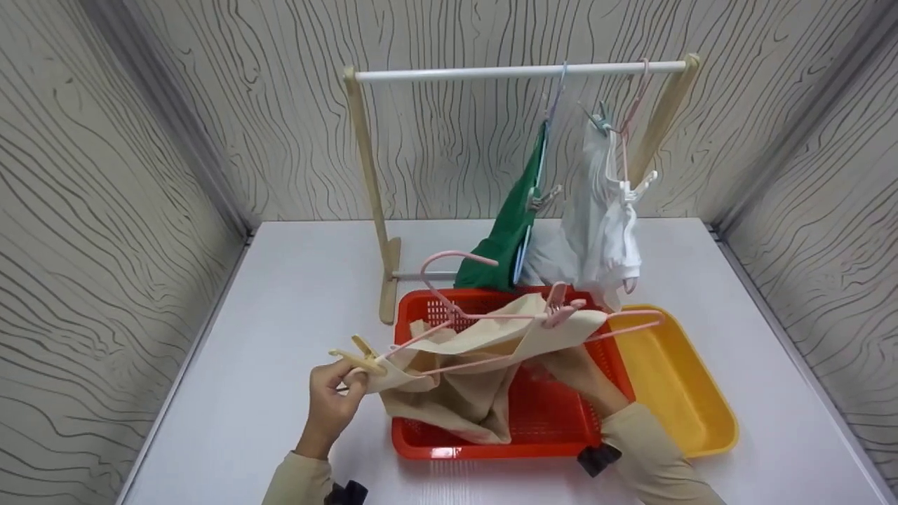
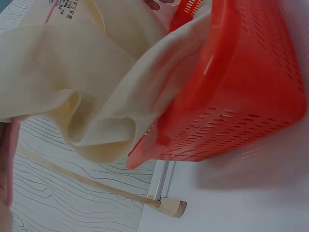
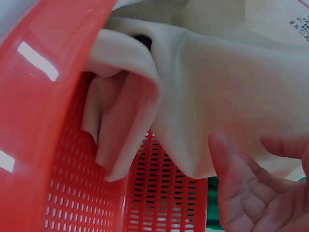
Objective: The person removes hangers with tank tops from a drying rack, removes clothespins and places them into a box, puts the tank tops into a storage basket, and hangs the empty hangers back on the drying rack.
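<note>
1. Above the red basket (image 1: 491,452), the beige garment (image 1: 470,400) spreads along the pink hanger (image 1: 454,313), its lower folds drooping inside the rim. The hanger's hook stands well apart from the white rail (image 1: 519,71).
2. My left hand (image 1: 333,400) pinches the garment's corner right by the yellow clip (image 1: 356,361).
3. My right hand (image 3: 260,193) is underneath the other side, its fingers spread and gripping nothing; I can't tell whether they touch the cloth.
4. I judge the step to be settling the clipped cloth on its hanger. I'd hold that left corner firmly, since the yellow clip could twist loose, and support the hanger from below with my right palm.
5. Near the far end, the pink clip (image 1: 561,308) sits on the cloth edge while the hanger's tip pokes out past it. I'd check that each clip bites both fabric and bar, and lift slowly so that the folds don't snag on the basket.
6. Through my right wrist view I find a printed label (image 3: 301,28) inside the garment: small dark characters with what look like care symbols, too fine to read. I make out no brand.
</note>
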Tool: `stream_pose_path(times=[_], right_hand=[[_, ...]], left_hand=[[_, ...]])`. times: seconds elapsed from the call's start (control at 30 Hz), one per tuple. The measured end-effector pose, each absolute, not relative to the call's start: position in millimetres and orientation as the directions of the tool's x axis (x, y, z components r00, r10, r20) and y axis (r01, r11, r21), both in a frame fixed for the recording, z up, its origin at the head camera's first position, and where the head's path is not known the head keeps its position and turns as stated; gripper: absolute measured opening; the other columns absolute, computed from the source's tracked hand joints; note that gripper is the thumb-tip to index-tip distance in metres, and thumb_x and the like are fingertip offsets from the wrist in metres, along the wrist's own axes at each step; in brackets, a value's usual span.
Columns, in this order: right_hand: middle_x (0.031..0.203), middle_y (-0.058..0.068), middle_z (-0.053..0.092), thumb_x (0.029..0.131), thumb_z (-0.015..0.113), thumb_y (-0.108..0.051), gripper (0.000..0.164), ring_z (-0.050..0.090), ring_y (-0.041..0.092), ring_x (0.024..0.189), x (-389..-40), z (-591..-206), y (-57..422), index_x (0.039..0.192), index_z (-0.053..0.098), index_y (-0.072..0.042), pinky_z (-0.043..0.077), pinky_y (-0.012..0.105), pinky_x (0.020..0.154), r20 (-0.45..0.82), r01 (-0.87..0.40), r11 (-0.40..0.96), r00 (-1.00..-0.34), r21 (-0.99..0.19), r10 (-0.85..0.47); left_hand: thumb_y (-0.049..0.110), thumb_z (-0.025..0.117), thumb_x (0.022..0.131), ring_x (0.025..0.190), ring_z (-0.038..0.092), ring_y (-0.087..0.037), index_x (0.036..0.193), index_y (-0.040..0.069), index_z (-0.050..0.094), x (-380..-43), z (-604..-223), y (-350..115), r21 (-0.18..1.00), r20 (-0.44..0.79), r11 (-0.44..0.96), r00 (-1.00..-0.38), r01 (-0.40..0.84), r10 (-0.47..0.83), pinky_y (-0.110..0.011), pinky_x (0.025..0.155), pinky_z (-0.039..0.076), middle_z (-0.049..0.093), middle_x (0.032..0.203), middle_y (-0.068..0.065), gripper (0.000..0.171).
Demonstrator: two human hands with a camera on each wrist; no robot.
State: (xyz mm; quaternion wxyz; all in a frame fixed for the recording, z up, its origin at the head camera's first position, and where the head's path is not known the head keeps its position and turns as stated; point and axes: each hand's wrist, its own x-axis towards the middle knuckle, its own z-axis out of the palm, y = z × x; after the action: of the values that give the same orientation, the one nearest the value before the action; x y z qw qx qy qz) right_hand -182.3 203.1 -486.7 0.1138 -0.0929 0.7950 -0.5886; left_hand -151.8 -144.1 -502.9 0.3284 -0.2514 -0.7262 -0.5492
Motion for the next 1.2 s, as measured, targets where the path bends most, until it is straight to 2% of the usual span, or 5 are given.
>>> stream_pose_path(times=[0.13,0.47,0.7,0.97,1.2], right_hand=[[0.087,0.018,0.068,0.087,0.071,-0.027,0.041,0.067,0.024,0.066,-179,-486,207,0.114,0.056,-0.001,0.059,0.032,0.064,-0.144,0.062,0.419,-0.975,-0.906,-0.168],[0.094,0.013,0.068,0.086,0.070,-0.038,0.045,0.068,0.026,0.072,-173,-485,225,0.122,0.054,-0.016,0.059,0.033,0.066,-0.213,0.171,0.455,-0.976,-0.874,-0.041],[0.095,0.014,0.067,0.085,0.070,-0.037,0.041,0.068,0.032,0.073,-170,-479,240,0.119,0.054,-0.021,0.059,0.035,0.064,-0.175,0.148,0.454,-0.985,-0.878,-0.016],[0.095,0.015,0.066,0.096,0.058,-0.028,0.038,0.066,0.023,0.072,-163,-477,260,0.126,0.052,-0.004,0.058,0.029,0.064,-0.181,0.131,0.469,-0.982,-0.873,-0.062],[0.100,0.015,0.067,0.097,0.055,-0.023,0.041,0.065,0.015,0.074,-160,-473,272,0.129,0.048,0.002,0.058,0.026,0.067,-0.201,0.177,0.460,-0.980,-0.870,-0.003]], left_hand=[[-0.021,0.049,0.063,0.057,0.041,0.008,0.067,-0.002,0.061,-159,-497,-136,0.630,0.752,0.252,-0.658,0.735,0.036,-0.011,0.043,0.041,0.043,0.049,-0.006,0.023],[-0.017,0.052,0.068,0.061,0.047,0.008,0.076,-0.005,0.068,-179,-482,-109,0.682,0.703,0.203,-0.706,0.703,0.084,-0.010,0.050,0.048,0.063,0.060,-0.013,0.022],[-0.011,0.056,0.069,0.055,0.038,0.007,0.071,-0.003,0.065,-193,-476,-97,0.664,0.707,0.222,-0.696,0.714,0.121,-0.006,0.046,0.030,0.051,0.051,-0.009,0.013],[-0.010,0.056,0.070,0.055,0.043,0.005,0.070,-0.003,0.066,-200,-481,-101,0.723,0.633,0.262,-0.765,0.640,0.121,-0.008,0.046,0.034,0.060,0.057,-0.010,0.012],[-0.009,0.057,0.070,0.054,0.040,0.005,0.070,-0.001,0.068,-203,-483,-102,0.683,0.659,0.305,-0.740,0.663,0.134,-0.007,0.047,0.032,0.061,0.055,-0.008,0.014]])
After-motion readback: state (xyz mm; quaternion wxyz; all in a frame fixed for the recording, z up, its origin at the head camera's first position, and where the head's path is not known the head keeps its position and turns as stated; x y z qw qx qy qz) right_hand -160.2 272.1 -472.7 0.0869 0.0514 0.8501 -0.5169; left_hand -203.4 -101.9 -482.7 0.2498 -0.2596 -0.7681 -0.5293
